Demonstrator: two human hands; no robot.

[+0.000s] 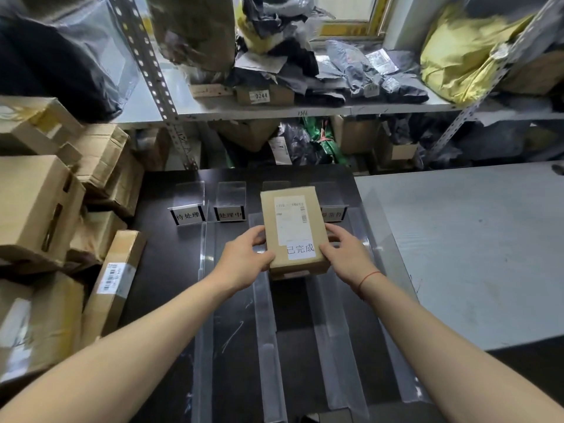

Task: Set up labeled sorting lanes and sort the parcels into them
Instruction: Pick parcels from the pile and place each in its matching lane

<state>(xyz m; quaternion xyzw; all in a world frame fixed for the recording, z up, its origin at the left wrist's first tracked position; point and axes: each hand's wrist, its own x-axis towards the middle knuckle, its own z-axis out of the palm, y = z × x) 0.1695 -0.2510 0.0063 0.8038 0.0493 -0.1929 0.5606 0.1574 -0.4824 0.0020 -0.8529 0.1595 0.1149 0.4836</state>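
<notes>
Black tabletop (171,300), frame centre, carries clear plastic lane dividers (265,306) and standing label holders (187,215), which mark the lanes. Small brown cardboard parcel (294,230) labelled 已完成, centre frame, gripped at both sides by left hand (244,257) and right hand (345,254), apparently for placing in the third lane.

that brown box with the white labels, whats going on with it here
A person grips a small brown cardboard box with both hands, left hand and right hand on its sides, over the third of four lanes formed by clear plastic dividers on a black table. Its white sticker reads 已完成. Small clear sign stands head the lanes.
</notes>
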